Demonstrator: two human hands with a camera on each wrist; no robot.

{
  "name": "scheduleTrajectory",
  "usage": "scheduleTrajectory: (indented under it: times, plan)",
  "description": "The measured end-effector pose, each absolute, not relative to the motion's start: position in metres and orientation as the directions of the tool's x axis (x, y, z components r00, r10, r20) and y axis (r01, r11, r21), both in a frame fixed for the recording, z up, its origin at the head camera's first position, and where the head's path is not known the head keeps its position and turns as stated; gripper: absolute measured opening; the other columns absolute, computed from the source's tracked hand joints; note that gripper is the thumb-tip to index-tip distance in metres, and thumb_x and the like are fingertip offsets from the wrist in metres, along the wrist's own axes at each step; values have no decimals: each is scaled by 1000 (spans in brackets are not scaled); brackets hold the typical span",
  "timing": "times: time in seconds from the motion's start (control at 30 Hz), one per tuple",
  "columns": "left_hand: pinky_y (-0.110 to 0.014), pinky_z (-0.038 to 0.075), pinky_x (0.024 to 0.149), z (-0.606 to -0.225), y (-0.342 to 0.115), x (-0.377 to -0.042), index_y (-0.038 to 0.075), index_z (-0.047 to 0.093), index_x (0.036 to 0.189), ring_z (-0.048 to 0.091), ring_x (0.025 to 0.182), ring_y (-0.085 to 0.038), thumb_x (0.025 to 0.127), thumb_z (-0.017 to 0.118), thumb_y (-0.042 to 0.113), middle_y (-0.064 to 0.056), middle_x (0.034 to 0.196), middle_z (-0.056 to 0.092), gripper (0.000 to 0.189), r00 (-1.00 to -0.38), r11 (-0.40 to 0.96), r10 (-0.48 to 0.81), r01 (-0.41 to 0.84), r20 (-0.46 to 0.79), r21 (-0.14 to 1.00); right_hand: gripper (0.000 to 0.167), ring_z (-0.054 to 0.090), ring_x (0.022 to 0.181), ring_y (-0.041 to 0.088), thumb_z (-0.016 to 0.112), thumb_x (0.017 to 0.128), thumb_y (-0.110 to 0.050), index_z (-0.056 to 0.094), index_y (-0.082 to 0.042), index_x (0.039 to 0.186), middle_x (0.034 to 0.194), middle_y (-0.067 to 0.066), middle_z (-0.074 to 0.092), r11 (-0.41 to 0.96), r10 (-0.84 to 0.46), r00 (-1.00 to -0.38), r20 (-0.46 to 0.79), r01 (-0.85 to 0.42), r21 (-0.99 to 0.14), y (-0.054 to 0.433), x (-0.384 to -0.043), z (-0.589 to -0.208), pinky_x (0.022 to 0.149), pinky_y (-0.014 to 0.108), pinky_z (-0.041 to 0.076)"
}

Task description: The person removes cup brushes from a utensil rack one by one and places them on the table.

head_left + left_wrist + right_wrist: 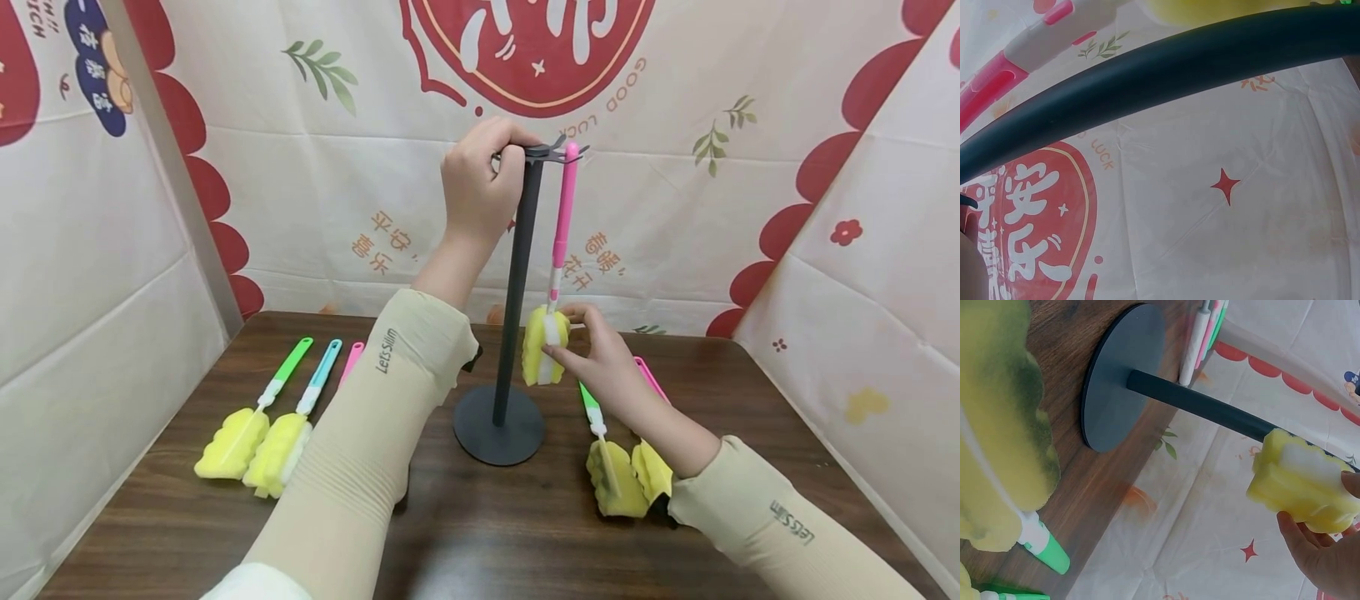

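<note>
A dark stand (pixel 517 283) with a round base (pixel 480 437) rises from the table, its top fanning into several thin hooks (pixel 551 155). My left hand (pixel 480 187) grips the stand's top at the hooks, fingers curled; only a sliver of it shows in the left wrist view. From a hook on the right side hangs a sponge brush with a pink handle (pixel 566 208), its yellow-and-white sponge head (pixel 1300 478) pointing down beside the pole. My right hand (pixel 611 362) pinches that sponge head between thumb and fingers.
Left of the stand lie sponge brushes with a green handle (pixel 288 362), a blue handle (pixel 324 367) and a pink handle (pixel 352 358), the last partly behind my left arm. Under my right forearm lie a green-handled brush (pixel 591 408) and another pink-handled one (pixel 649 377). A printed cloth (pixel 360 183) hangs behind.
</note>
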State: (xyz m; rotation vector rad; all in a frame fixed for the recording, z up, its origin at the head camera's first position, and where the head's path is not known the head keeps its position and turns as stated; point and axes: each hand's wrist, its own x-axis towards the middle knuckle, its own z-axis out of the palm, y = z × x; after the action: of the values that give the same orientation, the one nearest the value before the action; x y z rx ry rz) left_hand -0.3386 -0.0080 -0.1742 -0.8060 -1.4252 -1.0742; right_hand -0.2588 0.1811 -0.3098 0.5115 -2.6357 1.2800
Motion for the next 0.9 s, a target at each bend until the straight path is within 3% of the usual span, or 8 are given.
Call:
scheduleTrajectory:
  times: [0.9]
  plan:
    - [-21, 43, 67, -174, -12, -336, 2, 71, 81, 59, 74, -13, 91, 42, 6, -5, 79, 68, 31, -180, 358, -59, 914, 982, 189, 47, 51, 118, 32, 66, 94, -15, 41, -5, 133, 131, 14, 49, 616, -215, -914, 345, -401, -678, 186, -255, -309, 76, 45, 52]
